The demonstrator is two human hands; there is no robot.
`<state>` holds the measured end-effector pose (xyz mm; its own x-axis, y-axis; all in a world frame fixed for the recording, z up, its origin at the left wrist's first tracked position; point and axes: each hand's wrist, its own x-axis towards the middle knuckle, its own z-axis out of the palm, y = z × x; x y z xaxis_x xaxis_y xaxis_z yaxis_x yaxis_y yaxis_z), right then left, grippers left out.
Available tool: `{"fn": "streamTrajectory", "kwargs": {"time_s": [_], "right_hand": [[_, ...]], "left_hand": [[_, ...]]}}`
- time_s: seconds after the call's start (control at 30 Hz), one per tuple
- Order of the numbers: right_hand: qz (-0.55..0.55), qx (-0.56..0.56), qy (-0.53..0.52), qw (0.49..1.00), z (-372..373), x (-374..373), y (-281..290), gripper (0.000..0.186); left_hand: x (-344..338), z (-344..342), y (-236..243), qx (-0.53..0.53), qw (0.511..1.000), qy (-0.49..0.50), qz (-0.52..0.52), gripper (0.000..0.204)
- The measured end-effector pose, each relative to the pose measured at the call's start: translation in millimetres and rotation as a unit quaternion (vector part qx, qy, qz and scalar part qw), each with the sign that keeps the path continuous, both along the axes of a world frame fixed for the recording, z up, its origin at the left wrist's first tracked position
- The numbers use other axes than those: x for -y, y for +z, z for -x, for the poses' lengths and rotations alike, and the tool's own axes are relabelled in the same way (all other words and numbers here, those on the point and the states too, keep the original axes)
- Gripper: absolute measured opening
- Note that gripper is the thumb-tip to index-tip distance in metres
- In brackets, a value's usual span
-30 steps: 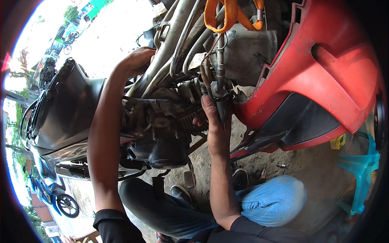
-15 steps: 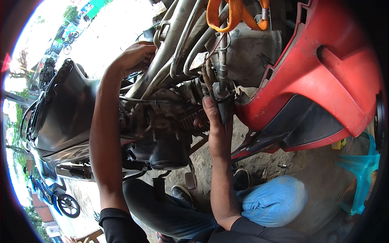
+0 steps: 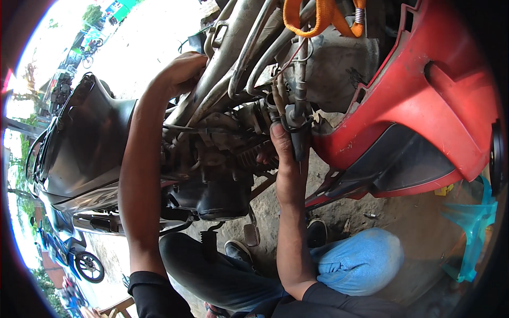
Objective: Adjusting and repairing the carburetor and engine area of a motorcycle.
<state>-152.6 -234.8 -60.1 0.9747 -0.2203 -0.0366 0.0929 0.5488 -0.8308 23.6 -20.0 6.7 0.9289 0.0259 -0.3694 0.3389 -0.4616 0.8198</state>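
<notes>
A motorcycle with its covers partly off fills the middle, its grey frame tube (image 3: 228, 50) running down over the dark engine (image 3: 222, 191). My left hand (image 3: 183, 71) is at the tube's left side with its fingers bent inward. The tube and the hand itself hide the fingertips. My right hand (image 3: 286, 156) reaches in at the front of the engine, thumb raised and fingers curled. Beside its thumb are wires and a black cylindrical part (image 3: 300, 142) under a thin metal pipe (image 3: 300, 79). What either hand grips is hidden.
A red body panel (image 3: 424, 116) spreads across the right side. An orange strap (image 3: 323, 18) hangs at the top. The black seat section (image 3: 95, 143) is at left. A blue plastic stool (image 3: 472, 228) stands far right, and a blue motorcycle (image 3: 74, 254) is parked at lower left.
The tube, strap and pipe sit a little farther right in the view. My left hand's fingers show less than before. My right hand keeps its place at the front of the engine.
</notes>
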Motion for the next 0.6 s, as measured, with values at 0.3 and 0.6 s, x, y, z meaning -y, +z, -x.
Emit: {"fn": "streamTrajectory", "kwargs": {"time_s": [0.3,0.6], "right_hand": [[-0.005,0.001,0.002,1.000,-0.8,-1.5,-1.2,0.045],[0.004,0.014,0.021,1.000,-1.3,1.9,-4.5,0.047]], "left_hand": [[2.4,-0.7,-9.2,0.014,0.997,0.024,0.065,0.013],[2.2,14.2,30.7,-0.042,0.999,-0.026,-0.013,0.018]]}}
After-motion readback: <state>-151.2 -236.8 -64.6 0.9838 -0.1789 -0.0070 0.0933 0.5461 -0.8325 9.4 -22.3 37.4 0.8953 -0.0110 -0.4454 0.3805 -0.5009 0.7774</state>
